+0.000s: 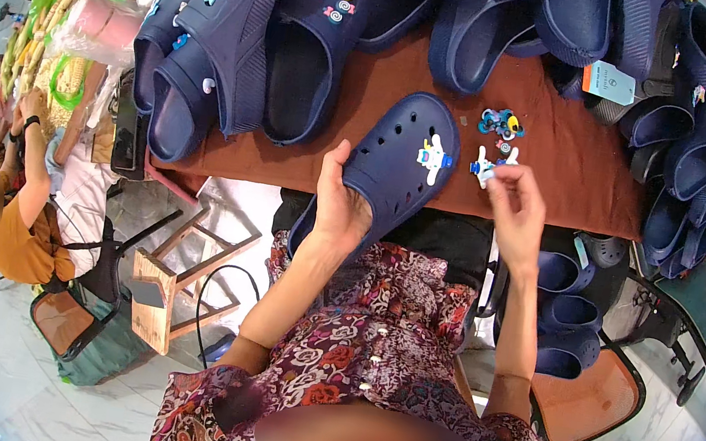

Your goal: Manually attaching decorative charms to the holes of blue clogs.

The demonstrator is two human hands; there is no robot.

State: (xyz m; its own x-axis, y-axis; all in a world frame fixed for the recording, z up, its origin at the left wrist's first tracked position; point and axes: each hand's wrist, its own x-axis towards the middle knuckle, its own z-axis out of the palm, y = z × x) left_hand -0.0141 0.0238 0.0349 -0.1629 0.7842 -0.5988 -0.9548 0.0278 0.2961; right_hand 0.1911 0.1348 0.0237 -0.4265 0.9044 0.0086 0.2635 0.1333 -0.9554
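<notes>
A navy clog (392, 147) with round vent holes is held up in front of me, its toe tilted away to the right. My left hand (342, 210) grips it, the thumb along the side and the other fingers mostly hidden in the opening. One white and blue character charm (434, 160) sits on the clog's upper. My right hand (519, 210) pinches a small white and blue shoe charm (486, 176) at the thumb and fingertips. Just beyond it on the brown cloth (570, 152) lie another small charm (504, 148) and a small pile of colourful charms (501, 123).
Navy clogs (306, 69) crowd the table's far side and left, several decorated. More clogs (698, 170) are heaped right; others (570, 314) rest on an orange-seated chair (589, 403). A wooden stool (161, 302) stands lower left. A person in an orange top (29, 243) works far left.
</notes>
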